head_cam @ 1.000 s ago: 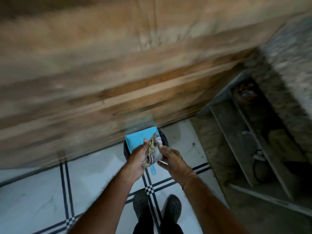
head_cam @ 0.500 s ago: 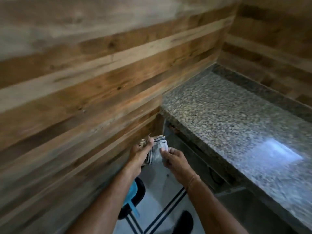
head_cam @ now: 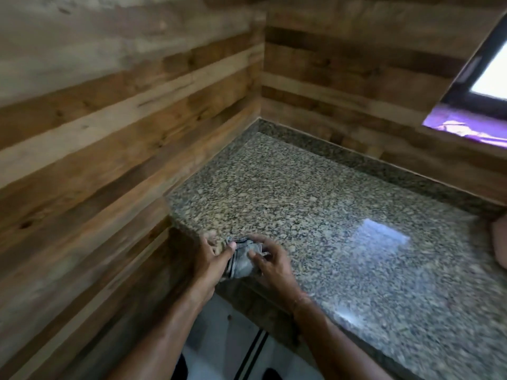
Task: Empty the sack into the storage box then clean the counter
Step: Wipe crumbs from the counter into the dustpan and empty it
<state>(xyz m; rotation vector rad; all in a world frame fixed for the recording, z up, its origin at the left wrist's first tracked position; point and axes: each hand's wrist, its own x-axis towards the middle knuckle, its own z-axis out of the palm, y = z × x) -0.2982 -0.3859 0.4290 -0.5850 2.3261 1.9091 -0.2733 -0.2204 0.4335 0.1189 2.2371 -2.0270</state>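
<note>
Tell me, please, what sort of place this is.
Probably a home kitchen corner: a speckled granite counter set into wood-plank walls, a window above, and a cloth held at its edge.

2 hands, left (head_cam: 211,267) and right (head_cam: 270,266), 1 cloth (head_cam: 242,263), 1 granite counter (head_cam: 315,193), 1 window (head_cam: 491,75)

The counter (head_cam: 301,201) sits in the corner — one wall (head_cam: 109,133) on its left, another behind, window (head_cam: 491,75) up right. At its near left corner my left hand (head_cam: 211,266) and right hand (head_cam: 270,263) hold the cloth (head_cam: 242,263) between them.

Left hand (head_cam: 211,267), right hand (head_cam: 271,266) gripping likely cloth (head_cam: 242,264)
</note>
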